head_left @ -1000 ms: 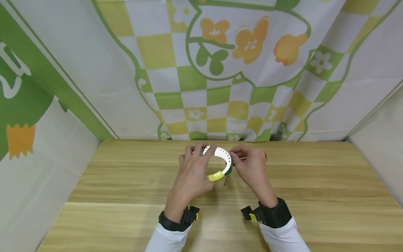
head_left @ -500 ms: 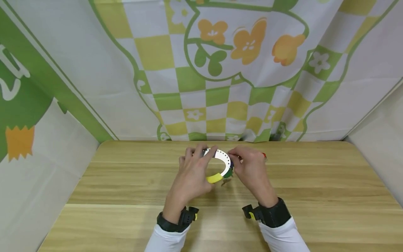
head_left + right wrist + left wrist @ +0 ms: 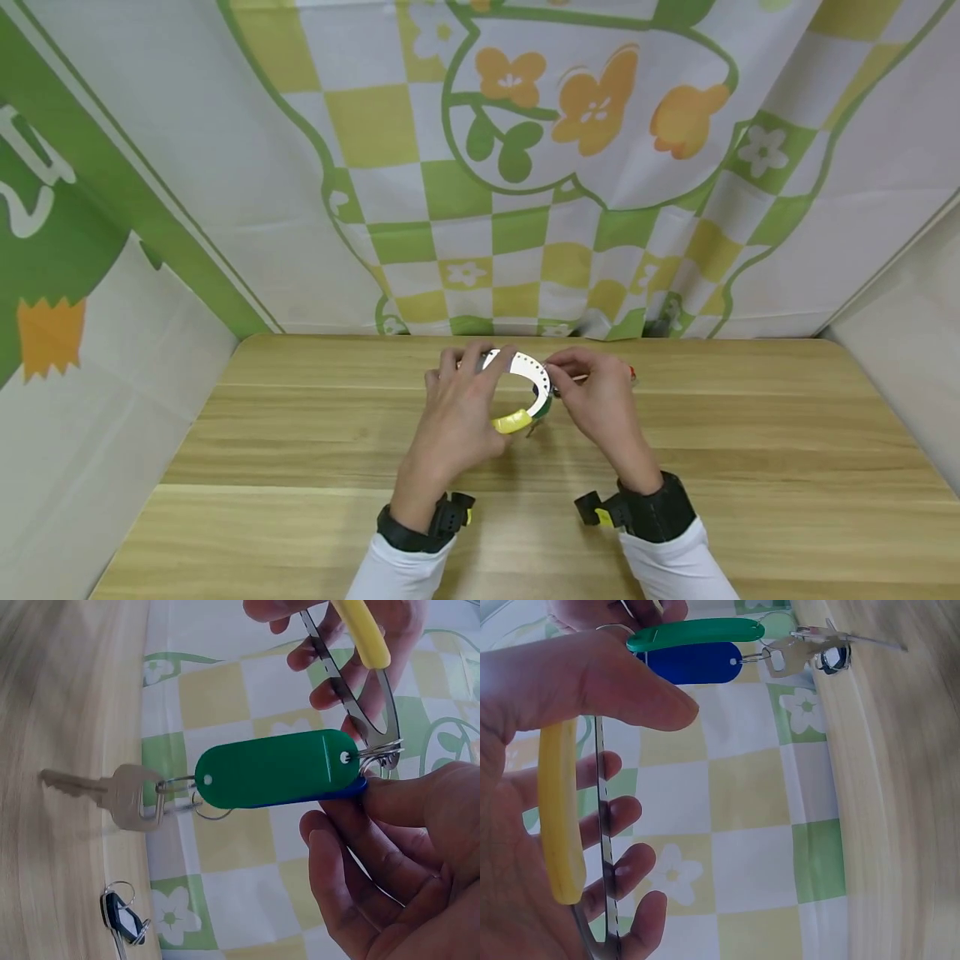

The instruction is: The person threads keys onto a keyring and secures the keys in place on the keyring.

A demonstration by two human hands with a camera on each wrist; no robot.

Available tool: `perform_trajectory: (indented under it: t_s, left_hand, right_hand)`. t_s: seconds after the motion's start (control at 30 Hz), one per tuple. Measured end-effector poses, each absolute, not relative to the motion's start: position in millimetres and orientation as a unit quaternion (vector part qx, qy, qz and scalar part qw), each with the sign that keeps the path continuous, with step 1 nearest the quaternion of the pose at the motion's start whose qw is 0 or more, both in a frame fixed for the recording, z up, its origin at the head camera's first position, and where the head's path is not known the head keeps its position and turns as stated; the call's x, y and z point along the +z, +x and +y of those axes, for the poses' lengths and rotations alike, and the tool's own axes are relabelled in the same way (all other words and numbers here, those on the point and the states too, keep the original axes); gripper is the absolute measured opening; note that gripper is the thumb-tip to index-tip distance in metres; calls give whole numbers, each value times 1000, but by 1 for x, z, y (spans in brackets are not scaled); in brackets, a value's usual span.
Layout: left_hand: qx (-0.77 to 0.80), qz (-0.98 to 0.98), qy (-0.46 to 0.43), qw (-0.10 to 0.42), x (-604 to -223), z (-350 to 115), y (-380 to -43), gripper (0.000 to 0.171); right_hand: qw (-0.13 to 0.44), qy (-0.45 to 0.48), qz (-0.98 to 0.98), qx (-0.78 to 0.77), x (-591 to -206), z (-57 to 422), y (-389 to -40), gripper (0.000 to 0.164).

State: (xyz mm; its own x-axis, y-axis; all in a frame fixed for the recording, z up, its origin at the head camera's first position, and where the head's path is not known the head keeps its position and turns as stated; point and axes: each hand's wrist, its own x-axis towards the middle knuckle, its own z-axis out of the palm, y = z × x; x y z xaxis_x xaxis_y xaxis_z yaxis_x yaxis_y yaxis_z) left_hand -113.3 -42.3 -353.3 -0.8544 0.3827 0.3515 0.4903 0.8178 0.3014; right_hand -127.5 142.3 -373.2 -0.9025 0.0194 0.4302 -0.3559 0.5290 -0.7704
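My left hand [image 3: 459,417] grips a flat metal key hoop [image 3: 537,377] with a row of small holes and a yellow grip [image 3: 560,817]. From the hoop's right side hang a green key tag [image 3: 274,769] and a blue key tag [image 3: 701,663], each on a split ring, with keys [image 3: 133,796] dangling from their other ends. At that side, the thumb and forefinger of my right hand [image 3: 600,404] pinch the end of the blue tag by its ring. Its other fingers are curled below, as the right wrist view shows.
A black key tag [image 3: 124,918] with a ring and key lies on the wooden table [image 3: 300,517]. Something small and red [image 3: 633,373] peeks out behind my right hand. A patterned curtain [image 3: 525,242] hangs along the table's far edge.
The fingers of my right hand turn inward at the hoop's edge, then back out. The tags and keys beneath swing slightly. My left hand and the hoop stay almost in place.
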Motion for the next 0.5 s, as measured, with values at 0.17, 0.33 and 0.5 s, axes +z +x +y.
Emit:
perform_trajectory:
  t_s: [0.17, 0.33, 0.5]
  left_hand:
    - [-191, -946, -225, 138, -353, -41, -113, 98]
    - [-192, -946, -218, 143, -352, -41, -113, 96]
    - [-192, -946, -216, 145, -352, -41, -113, 95]
  right_hand:
    - [205, 88, -852, 474, -371, 142, -127, 6]
    - [193, 62, -844, 496, -368, 141, -125, 8]
    - [176, 47, -830, 526, -368, 139, -124, 10]
